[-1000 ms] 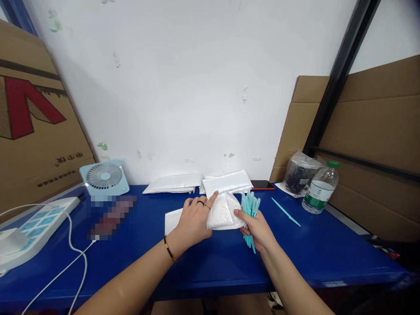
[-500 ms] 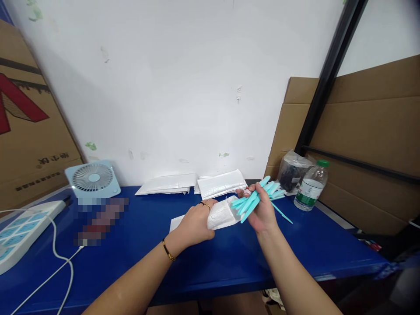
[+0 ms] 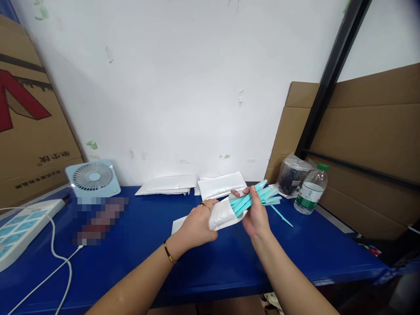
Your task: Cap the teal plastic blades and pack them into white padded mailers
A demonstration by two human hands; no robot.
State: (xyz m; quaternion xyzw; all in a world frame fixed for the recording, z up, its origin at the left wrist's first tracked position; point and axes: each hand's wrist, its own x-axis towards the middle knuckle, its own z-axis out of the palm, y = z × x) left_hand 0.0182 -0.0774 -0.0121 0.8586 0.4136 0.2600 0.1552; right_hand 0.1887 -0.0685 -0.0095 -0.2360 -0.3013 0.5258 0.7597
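Observation:
My left hand (image 3: 197, 223) is closed around a white padded mailer (image 3: 223, 214), whose mouth faces right. In my right hand (image 3: 257, 216) is a bundle of thin turquoise plastic sticks (image 3: 246, 203), blade-like at their ends. The left ends of the bundle sit inside the mailer's mouth; the other ends stick out past my fingers to the right. One loose turquoise stick (image 3: 281, 215) lies on the blue table (image 3: 210, 271) beyond my right hand. How deep the sticks reach inside the mailer is hidden.
Two piles of white padded mailers (image 3: 166, 183) lie against the wall. A small blue fan (image 3: 93, 177) and a white power strip (image 3: 28, 232) with cables stand at left. On the right are a water bottle (image 3: 311, 190), a plastic-wrapped dark roll (image 3: 291, 175) and cardboard (image 3: 370, 153).
My right hand has moved left toward the mailer. The tips of the turquoise bundle have gone from the mailer's opening to inside it. My left hand has barely moved.

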